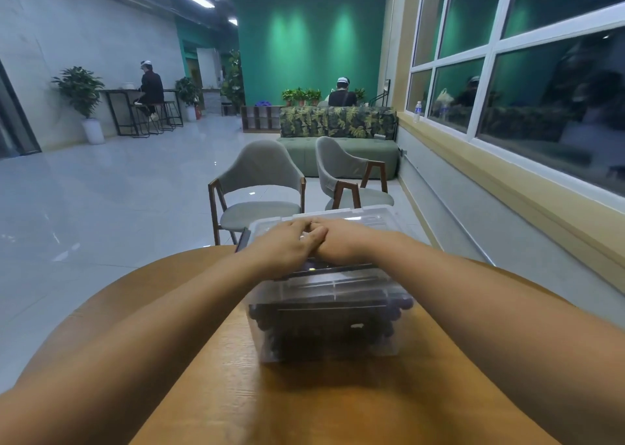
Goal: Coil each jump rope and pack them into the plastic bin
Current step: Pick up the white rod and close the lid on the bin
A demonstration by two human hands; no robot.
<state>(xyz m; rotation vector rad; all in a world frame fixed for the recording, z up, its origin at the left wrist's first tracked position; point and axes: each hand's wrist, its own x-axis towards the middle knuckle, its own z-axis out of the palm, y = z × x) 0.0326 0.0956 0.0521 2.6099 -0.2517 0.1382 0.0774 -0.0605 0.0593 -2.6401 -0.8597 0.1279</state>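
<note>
A clear plastic bin (389, 343) stands in the middle of the round wooden table (209, 360). Dark coiled jump ropes (321, 322) fill it and show through its near wall. A clear lid (372, 219) lies on top of the bin. My left hand (287, 245) and my right hand (341, 241) lie side by side on the lid, fingers straight, pressing down on it. The left fingertips overlap the right hand's. The middle of the lid is hidden under both hands.
Two grey chairs (260, 187) stand beyond the table's far edge, with a green sofa (341, 153) behind them. A windowed wall (507, 160) runs along the right. Open tiled floor (101, 201) lies to the left. Two people sit far off.
</note>
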